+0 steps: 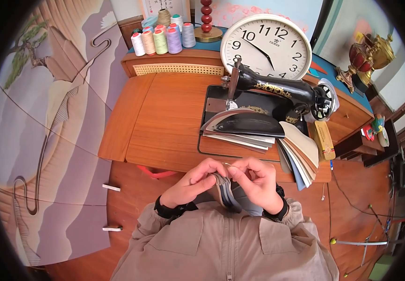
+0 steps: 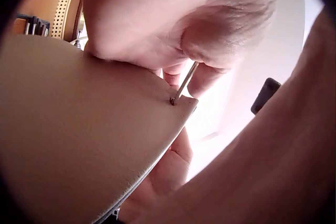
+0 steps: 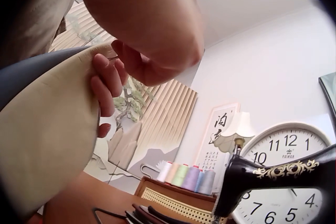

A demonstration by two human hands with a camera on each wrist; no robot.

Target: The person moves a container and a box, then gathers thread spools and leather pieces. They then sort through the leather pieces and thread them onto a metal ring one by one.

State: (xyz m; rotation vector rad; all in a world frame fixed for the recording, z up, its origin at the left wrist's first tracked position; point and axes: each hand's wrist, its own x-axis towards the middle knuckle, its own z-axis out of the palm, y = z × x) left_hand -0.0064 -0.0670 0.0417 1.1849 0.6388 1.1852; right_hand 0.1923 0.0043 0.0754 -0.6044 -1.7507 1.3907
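Note:
A fan of leather-like swatches, beige, grey and blue, hangs between the two hands in front of the jacket. My left hand grips the swatches near their narrow upper end, fingers curled on the edge. At that same end, the right hand pinches a thin metal piece, fingertips close to the left ones. In the left wrist view, a slim metal rod passes into a small hole near the corner of the beige swatch. The right wrist view has left fingers along the swatch edge.
A black sewing machine stands on the wooden table, with more fanned swatches and a yellow box by it. Behind are a large clock and several thread spools. A painted screen stands at left.

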